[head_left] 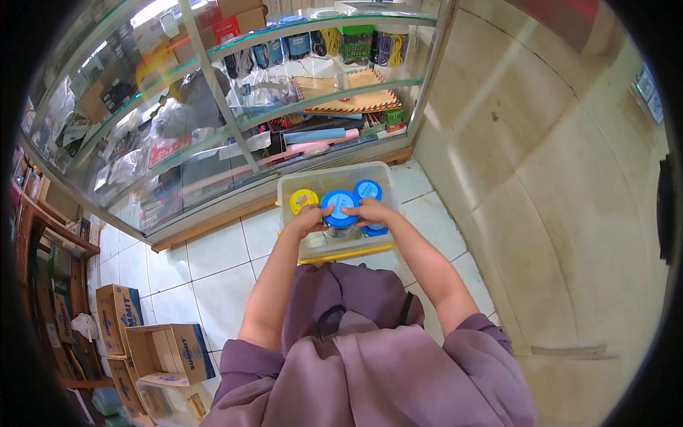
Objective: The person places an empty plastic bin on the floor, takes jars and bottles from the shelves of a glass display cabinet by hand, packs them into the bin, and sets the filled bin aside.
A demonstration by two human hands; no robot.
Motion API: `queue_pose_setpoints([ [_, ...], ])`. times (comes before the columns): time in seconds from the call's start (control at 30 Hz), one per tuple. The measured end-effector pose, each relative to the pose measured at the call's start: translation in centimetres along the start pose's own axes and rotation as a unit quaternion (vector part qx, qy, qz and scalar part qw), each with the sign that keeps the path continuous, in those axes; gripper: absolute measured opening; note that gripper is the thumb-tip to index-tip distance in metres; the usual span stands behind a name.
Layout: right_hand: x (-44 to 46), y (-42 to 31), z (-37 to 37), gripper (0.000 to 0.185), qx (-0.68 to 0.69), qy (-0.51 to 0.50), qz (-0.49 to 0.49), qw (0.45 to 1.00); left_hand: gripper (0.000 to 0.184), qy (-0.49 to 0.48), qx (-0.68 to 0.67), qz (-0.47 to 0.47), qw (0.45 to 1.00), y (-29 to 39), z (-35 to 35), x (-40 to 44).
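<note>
Between both hands is a clear plastic jar with a blue lid (340, 207), held over a translucent plastic storage box (292, 182) with a yellow latch on its near side. My left hand (307, 220) grips the jar's left side, thumb at the lid. On the opposite side, my right hand (372, 212) closes on the same jar, thumb also on the lid. A jar with a yellow lid (304, 200) stands in the box near my left hand. Behind my right hand is another blue-lidded jar (368, 190), and part of one more blue lid shows beneath that hand.
A glass display cabinet (256, 171) full of stationery stands just beyond the box. To the right rises a stained wall (512, 192). Open cardboard boxes (171, 352) sit at lower left by a wooden shelf (50, 231). The floor is white tile (217, 245).
</note>
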State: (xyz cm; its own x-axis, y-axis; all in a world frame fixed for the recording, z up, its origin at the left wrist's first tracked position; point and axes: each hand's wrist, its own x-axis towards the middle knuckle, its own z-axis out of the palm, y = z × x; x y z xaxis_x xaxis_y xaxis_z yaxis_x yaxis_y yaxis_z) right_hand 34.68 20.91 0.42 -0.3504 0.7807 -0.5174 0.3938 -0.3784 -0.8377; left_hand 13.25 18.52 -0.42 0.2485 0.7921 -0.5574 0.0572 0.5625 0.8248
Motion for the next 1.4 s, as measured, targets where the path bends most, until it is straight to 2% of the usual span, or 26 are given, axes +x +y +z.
queue_pose_setpoints([
  [0.07, 1.9, 1.7, -0.1, 0.056, -0.078, 0.013, 0.027, 0.996, 0.074, -0.006, -0.005, -0.020, 1.000, -1.2, -0.2, 1.0],
  [0.1, 2.2, 2.1, 0.2, 0.054, -0.128, 0.025, 0.008, 0.991, 0.072, -0.017, 0.009, -0.031, 0.999, -1.6, -0.1, 1.3],
  [0.2, 2.5, 3.2, -0.1, 0.053, -0.162, 0.023, 0.015, 0.986, 0.067, 0.001, 0.002, -0.058, 0.998, -3.8, 0.1, 3.1],
  [0.27, 3.3, 3.7, -0.3, 0.054, -0.199, 0.025, 0.009, 0.980, 0.065, -0.080, 0.041, -0.089, 0.992, -6.4, -1.0, 6.6],
  [0.37, 4.3, 5.0, 0.3, 0.058, -0.301, 0.038, -0.013, 0.953, 0.070, -0.061, 0.006, -0.110, 0.992, -7.2, -1.7, 7.5],
  [0.5, 5.5, 5.8, 1.1, 0.056, -0.316, 0.037, -0.016, 0.948, 0.075, -0.043, 0.002, -0.116, 0.992, -8.4, -2.2, 8.6],
  [0.57, 6.1, 6.6, 1.2, 0.055, -0.382, 0.061, -0.044, 0.921, 0.077, -0.032, 0.024, -0.120, 0.992, -8.8, -1.9, 9.2],
  [0.73, 6.1, 6.7, 1.5, 0.046, -0.397, 0.093, -0.056, 0.911, 0.073, -0.024, 0.031, -0.127, 0.991, -8.4, -1.6, 10.1],
  [0.8, 6.0, 6.2, 1.6, 0.043, -0.392, 0.120, -0.052, 0.911, 0.056, -0.013, 0.087, -0.126, 0.988, -7.4, -1.2, 10.1],
  [0.83, 5.8, 5.9, 1.7, 0.043, -0.350, 0.104, -0.057, 0.929, 0.056, -0.013, 0.088, -0.123, 0.988, -6.8, -1.0, 9.8],
  [0.87, 5.5, 5.5, 1.8, 0.045, -0.309, 0.089, -0.062, 0.945, 0.049, -0.006, 0.168, -0.118, 0.979, -6.1, -0.7, 9.4],
  [0.9, 5.5, 5.5, 1.9, 0.045, -0.312, 0.093, -0.069, 0.943, 0.044, 0.004, 0.249, -0.109, 0.962, -5.2, -0.5, 9.2],
  [0.93, 5.7, 5.7, 2.1, 0.048, -0.329, 0.104, -0.060, 0.937, 0.044, 0.008, 0.251, -0.100, 0.963, -5.7, -0.4, 9.7],
  [0.97, 5.9, 5.8, 2.1, 0.050, -0.347, 0.116, -0.053, 0.929, 0.044, 0.053, 0.405, -0.043, 0.912, -6.3, -0.2, 10.0],
  [1.0, 5.3, 5.4, 2.1, 0.050, -0.351, 0.123, -0.064, 0.926, 0.045, 0.100, 0.547, 0.013, 0.831, -6.7, 0.0, 10.0],
  [1.07, 4.0, 4.8, 2.3, 0.048, -0.392, 0.170, -0.089, 0.900, 0.047, 0.118, 0.551, 0.004, 0.826, -5.8, 1.4, 8.0],
  [1.13, 3.8, 4.6, 1.9, 0.048, -0.413, 0.156, -0.102, 0.891, 0.047, 0.139, 0.601, 0.018, 0.787, -4.4, 2.4, 6.2],
  [1.2, 3.9, 3.8, 1.0, 0.048, -0.436, 0.140, -0.112, 0.882, 0.046, 0.143, 0.600, 0.058, 0.785, -1.1, 3.0, 4.5],
  [1.27, 3.5, 1.9, -0.1, 0.040, -0.364, 0.177, -0.198, 0.893, 0.044, 0.145, 0.598, 0.096, 0.783, 2.6, 2.7, 3.2],
  [1.33, 3.5, -1.7, -1.8, 0.034, -0.366, 0.183, -0.246, 0.879, 0.034, 0.029, 0.565, 0.281, 0.775, 7.7, 1.5, 2.7],
  [1.4, 3.0, -6.3, -3.5, 0.029, -0.320, 0.201, -0.342, 0.860, 0.023, 0.010, 0.399, 0.289, 0.870, 13.3, 0.7, 1.7],
])
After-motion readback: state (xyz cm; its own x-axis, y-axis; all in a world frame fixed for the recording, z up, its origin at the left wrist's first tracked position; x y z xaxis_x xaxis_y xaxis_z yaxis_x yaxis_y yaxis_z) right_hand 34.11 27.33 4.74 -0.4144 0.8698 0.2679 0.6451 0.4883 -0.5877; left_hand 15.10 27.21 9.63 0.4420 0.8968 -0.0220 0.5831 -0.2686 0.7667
